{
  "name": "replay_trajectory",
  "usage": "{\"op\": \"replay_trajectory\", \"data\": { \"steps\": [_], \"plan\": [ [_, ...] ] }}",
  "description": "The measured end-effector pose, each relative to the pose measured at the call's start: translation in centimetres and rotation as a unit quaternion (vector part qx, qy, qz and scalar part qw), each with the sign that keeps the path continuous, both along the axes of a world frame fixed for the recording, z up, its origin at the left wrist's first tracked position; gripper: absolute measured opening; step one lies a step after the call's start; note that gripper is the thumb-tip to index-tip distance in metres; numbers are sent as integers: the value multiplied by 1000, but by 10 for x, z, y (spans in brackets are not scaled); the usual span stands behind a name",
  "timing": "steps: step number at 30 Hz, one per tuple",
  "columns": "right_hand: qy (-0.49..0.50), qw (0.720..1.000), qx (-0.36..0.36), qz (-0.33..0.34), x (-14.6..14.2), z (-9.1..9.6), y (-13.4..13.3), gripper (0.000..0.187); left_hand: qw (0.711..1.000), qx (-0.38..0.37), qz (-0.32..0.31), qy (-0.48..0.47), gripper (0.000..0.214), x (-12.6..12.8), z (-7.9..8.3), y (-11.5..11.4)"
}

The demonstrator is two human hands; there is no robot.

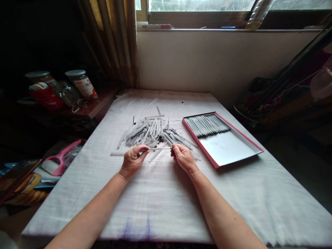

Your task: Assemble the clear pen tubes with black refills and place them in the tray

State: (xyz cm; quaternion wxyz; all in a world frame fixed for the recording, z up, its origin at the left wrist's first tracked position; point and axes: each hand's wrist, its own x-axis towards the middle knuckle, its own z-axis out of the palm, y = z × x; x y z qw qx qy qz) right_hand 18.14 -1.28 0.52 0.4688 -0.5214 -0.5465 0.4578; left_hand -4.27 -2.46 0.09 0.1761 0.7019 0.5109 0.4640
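Both hands are closed on one thin white pen (160,148), held level just in front of a loose pile of pen parts (146,131). My left hand (132,159) pinches its left end and my right hand (183,157) grips the right end, where the fingers hide the tip. The pile has pale tubular pen barrels, thin dark refills and small black pieces, lying in all directions. To the right, a shallow box (223,150) with pink sides and a white inside holds a neat row of pens (206,124) along its far end.
A white cloth (155,204) with a purple stain near the front edge covers the table. Jars (82,84) and eyeglasses (77,105) stand on a dark side surface at left. Pink scissors-like handles (61,159) lie below it. Behind are a wall and a curtain (116,41).
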Motion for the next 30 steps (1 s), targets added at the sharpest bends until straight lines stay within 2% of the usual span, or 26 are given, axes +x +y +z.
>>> {"op": "replay_trajectory", "data": {
  "steps": [3,6,7,10,12,14,16,24,27,30],
  "plan": [
    [40,999,-4,22,-3,1,0,47,1000,-6,-10,27,18,-2,2,2],
    [67,997,-12,37,-4,1,1,40,994,-5,-57,90,23,-9,11,14],
    [73,997,-14,25,-3,1,2,38,991,-5,-67,117,26,-12,15,21],
    [101,994,-15,-37,4,0,6,36,979,9,-44,200,25,-20,29,48],
    [113,991,-7,-69,11,-1,9,36,953,6,-44,299,26,-22,38,64],
    [118,988,0,-96,16,-2,11,37,912,-11,-41,407,28,-19,46,77],
    [123,985,0,-118,20,-3,12,39,882,-22,-41,469,28,-14,50,84],
    [156,977,-6,-146,21,3,12,40,853,-23,-69,516,19,1,49,99],
    [155,977,-4,-146,21,3,11,39,858,-10,-87,505,13,0,48,101],
    [154,978,-1,-144,19,3,11,39,876,9,-100,472,10,-2,46,101]
  ]
}}
